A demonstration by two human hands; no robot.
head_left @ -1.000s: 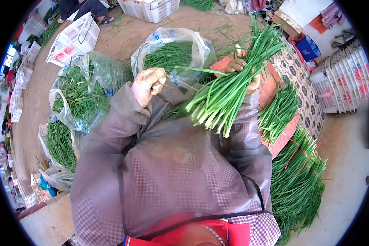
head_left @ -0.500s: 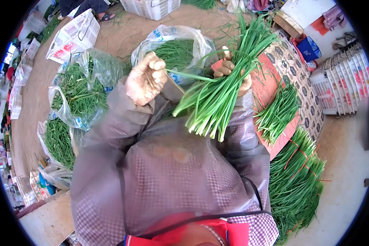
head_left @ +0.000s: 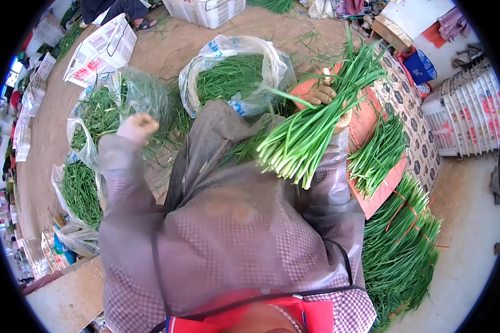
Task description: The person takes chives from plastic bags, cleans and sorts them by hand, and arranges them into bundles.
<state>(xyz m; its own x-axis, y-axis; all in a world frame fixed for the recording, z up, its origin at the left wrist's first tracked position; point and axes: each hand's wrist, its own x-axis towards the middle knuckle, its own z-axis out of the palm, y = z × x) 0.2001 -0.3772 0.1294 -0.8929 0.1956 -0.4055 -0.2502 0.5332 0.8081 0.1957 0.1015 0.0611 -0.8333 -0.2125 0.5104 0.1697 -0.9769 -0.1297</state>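
Observation:
My right hand (head_left: pixel 323 95) is closed round a loose bunch of garlic chives (head_left: pixel 311 127), pale cut ends pointing down toward my lap. One leaf sticks out sideways from the bunch. My left hand (head_left: pixel 139 127), smeared by motion, is curled into a fist near a plastic bag of loose greens (head_left: pixel 101 108); whether anything is inside the fist is hidden. Beside my right forearm, a smaller pile of chives (head_left: pixel 379 155) lies on an orange board (head_left: pixel 366 125). Below it are stacked chive bundles (head_left: pixel 400 244) tied with red bands.
An open clear bag of chives (head_left: pixel 230 75) stands in front of my knee, and another bag of greens (head_left: pixel 82 191) at left. White crates (head_left: pixel 103 50) stand farther off, with stacked crates (head_left: pixel 466 114) and a blue bin (head_left: pixel 419 66) at right. Another person's foot (head_left: pixel 145 24) shows at top left.
My left hand has swung left and down, away from the bunch toward the bags. My right hand and the chives have shifted slightly right. My knee now shows between the arms.

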